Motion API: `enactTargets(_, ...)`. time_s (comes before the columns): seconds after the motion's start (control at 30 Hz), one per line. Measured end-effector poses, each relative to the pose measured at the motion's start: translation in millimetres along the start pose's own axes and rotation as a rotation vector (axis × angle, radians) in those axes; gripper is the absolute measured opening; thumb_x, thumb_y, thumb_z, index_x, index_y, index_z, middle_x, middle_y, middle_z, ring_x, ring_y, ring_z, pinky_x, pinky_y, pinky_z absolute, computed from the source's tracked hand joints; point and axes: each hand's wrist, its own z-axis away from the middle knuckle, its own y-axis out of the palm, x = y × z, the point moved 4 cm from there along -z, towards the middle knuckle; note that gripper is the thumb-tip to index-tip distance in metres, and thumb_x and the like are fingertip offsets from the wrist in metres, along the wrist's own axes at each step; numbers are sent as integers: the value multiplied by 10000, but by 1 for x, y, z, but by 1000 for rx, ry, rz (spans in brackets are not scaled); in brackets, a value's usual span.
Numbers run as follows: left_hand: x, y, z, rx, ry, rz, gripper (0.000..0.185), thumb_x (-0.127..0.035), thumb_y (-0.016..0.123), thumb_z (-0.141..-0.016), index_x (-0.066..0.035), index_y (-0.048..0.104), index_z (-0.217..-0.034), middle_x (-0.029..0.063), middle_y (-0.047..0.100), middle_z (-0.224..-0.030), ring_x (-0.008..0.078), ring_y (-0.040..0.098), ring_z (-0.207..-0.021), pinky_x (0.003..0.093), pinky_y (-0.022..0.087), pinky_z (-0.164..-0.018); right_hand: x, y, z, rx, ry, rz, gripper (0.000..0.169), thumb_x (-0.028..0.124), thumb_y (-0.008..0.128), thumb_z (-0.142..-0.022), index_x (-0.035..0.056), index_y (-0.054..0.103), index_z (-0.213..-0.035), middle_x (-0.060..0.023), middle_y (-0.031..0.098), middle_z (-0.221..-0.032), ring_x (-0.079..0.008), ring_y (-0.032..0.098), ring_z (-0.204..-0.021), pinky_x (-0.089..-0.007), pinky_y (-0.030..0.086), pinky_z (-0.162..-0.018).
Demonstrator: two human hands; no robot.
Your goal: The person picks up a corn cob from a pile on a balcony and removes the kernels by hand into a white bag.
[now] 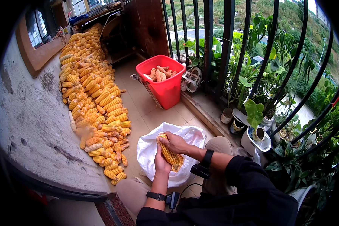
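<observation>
A yellow ear of corn [167, 152] is held between both hands, above the open mouth of a white woven sack [147, 149]. My left hand [161, 161] cradles it from the near left side. Across its upper end lies my right hand [175, 143], the fingers curled over the kernels. Yellow shows at the ear's lower end, down in the sack; I cannot tell how much of that is loose kernels. The sack stands on the floor between my knees, its rim folded outward.
Left of the sack, a long heap of husked corn ears [101, 96] lies along the wall [45, 135]. Ahead stands a red plastic bin [166, 93] holding bare cobs [160, 74]. Sandals [192, 79], potted plants [254, 113] and a black metal railing [228, 36] line the right side.
</observation>
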Motion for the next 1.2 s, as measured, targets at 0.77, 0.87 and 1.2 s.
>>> enactTargets(0.77,3,4,2,-352,96,-511,433,-374,330,-946,-17,483,-1137,70,546,-1062,166,543,-955,277,439,-817,-19,22,15,-323,128,-324,491,406,489,-835,-65,420,-955,-303,527,-912,-421,526,-895,-435,406,-780)
enactTargets(0.87,0,-8,2,-328,91,-479,417,-369,334,-945,-35,478,-1149,65,537,-1083,169,534,-986,292,433,-845,1,20,23,-305,80,-335,457,385,500,-829,-48,420,-951,-289,527,-928,-411,525,-897,-434,404,-786)
enactTargets(1.2,-20,-22,-3,-241,58,-254,416,-329,380,-936,-15,441,-1202,76,515,-1137,193,517,-1039,312,419,-901,28,23,21,-313,-128,-234,400,359,498,-820,-8,437,-969,-230,519,-929,-403,508,-875,-468,394,-751)
